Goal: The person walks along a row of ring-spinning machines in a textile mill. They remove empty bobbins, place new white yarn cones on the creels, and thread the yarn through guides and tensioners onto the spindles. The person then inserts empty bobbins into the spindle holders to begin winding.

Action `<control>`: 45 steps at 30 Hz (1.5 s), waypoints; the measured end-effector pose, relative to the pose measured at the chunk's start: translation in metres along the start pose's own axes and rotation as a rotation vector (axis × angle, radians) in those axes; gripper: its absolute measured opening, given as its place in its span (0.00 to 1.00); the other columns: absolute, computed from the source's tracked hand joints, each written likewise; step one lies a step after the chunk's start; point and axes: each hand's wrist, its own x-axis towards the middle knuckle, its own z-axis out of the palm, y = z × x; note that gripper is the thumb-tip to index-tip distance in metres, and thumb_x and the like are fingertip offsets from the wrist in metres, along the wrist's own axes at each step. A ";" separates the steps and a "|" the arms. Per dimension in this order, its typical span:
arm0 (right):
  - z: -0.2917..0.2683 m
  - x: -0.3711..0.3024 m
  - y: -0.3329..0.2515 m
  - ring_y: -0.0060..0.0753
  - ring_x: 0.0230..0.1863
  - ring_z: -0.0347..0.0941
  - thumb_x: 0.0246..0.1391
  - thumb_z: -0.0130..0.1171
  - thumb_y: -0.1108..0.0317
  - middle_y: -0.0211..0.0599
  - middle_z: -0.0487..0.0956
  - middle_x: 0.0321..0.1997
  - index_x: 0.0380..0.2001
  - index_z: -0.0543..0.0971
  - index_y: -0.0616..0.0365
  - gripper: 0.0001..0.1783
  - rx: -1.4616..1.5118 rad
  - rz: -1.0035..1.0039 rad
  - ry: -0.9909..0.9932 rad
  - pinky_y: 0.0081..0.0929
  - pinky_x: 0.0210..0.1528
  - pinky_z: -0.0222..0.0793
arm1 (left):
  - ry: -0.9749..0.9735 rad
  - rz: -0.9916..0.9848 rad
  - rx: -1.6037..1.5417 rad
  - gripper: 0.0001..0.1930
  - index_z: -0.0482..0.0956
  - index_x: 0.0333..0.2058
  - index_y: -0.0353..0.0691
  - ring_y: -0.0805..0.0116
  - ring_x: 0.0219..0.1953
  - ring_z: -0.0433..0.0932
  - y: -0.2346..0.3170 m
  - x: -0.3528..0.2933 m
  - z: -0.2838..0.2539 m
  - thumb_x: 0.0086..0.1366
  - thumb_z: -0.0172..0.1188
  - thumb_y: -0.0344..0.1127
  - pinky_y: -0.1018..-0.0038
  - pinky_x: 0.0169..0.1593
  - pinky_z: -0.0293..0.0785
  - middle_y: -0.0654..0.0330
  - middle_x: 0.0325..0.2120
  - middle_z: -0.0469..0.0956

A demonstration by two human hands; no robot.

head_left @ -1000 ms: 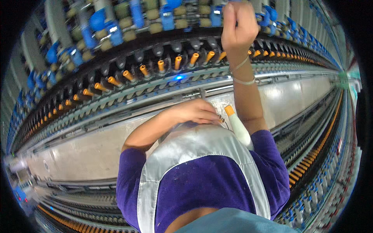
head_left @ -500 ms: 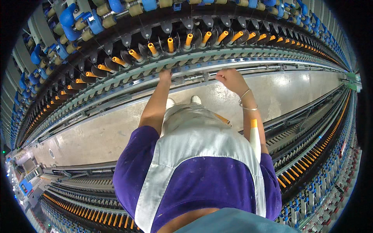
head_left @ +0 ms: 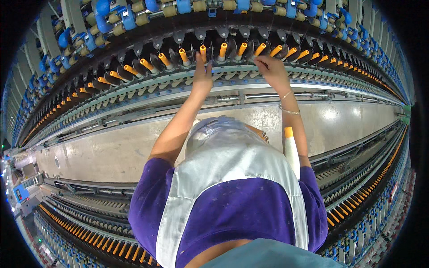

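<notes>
My left hand (head_left: 202, 77) reaches up to the row of spindles, its fingers apart on either side of an orange-tipped bobbin (head_left: 203, 53). Whether they touch it I cannot tell. Farther right, my right hand (head_left: 273, 73) is closed with fingertips drawn together, just below another orange-tipped bobbin (head_left: 260, 49). Anything thin in that pinch is too small to make out. Between the hands stand more bobbins, one with a white lower part (head_left: 222, 52). Dark round guides (head_left: 233, 51) separate them.
Blue and tan rollers (head_left: 178, 6) run above the spindles. A metal rail (head_left: 250, 85) lies below my hands. A white, orange-topped bobbin (head_left: 291, 149) sticks up by my right forearm. Behind me, past the pale floor (head_left: 111, 163), stands another spindle row (head_left: 89, 234).
Both hands have risen from the lower rail to the bobbin row. The left now has its fingers around a bobbin; the right stays closed. The view has shifted, bringing the machine lower in the picture.
</notes>
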 end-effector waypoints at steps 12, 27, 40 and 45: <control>-0.003 0.054 -0.091 0.20 0.30 0.69 0.57 0.61 0.61 0.32 0.77 0.37 0.55 0.71 0.59 0.25 0.855 -0.238 -0.381 0.19 0.31 0.67 | -0.438 0.153 -0.982 0.21 0.67 0.52 0.35 0.66 0.27 0.75 0.271 0.118 -0.094 0.71 0.50 0.46 0.70 0.34 0.76 0.57 0.27 0.75; 0.016 0.024 -0.146 0.27 0.27 0.72 0.60 0.54 0.66 0.34 0.77 0.30 0.26 0.77 0.62 0.12 0.706 -0.441 -0.058 0.22 0.28 0.67 | -0.286 -0.528 -1.146 0.15 0.70 0.51 0.31 0.66 0.29 0.75 0.215 0.038 -0.109 0.70 0.46 0.34 0.63 0.42 0.80 0.57 0.30 0.73; 0.008 0.033 -0.107 0.14 0.22 0.66 0.57 0.59 0.59 0.31 0.78 0.28 0.28 0.81 0.59 0.13 0.892 0.239 -0.213 0.14 0.23 0.60 | -1.166 -0.603 -0.769 0.23 0.69 0.53 0.35 0.81 0.18 0.65 0.162 -0.021 -0.145 0.68 0.54 0.47 0.84 0.22 0.62 0.67 0.19 0.66; 0.067 -0.008 -0.058 0.23 0.33 0.75 0.51 0.63 0.66 0.32 0.82 0.33 0.35 0.84 0.57 0.10 0.618 0.070 -0.947 0.22 0.36 0.71 | -0.815 0.291 0.496 0.16 0.75 0.44 0.40 0.55 0.28 0.79 0.085 -0.002 -0.190 0.63 0.58 0.43 0.65 0.30 0.73 0.55 0.29 0.79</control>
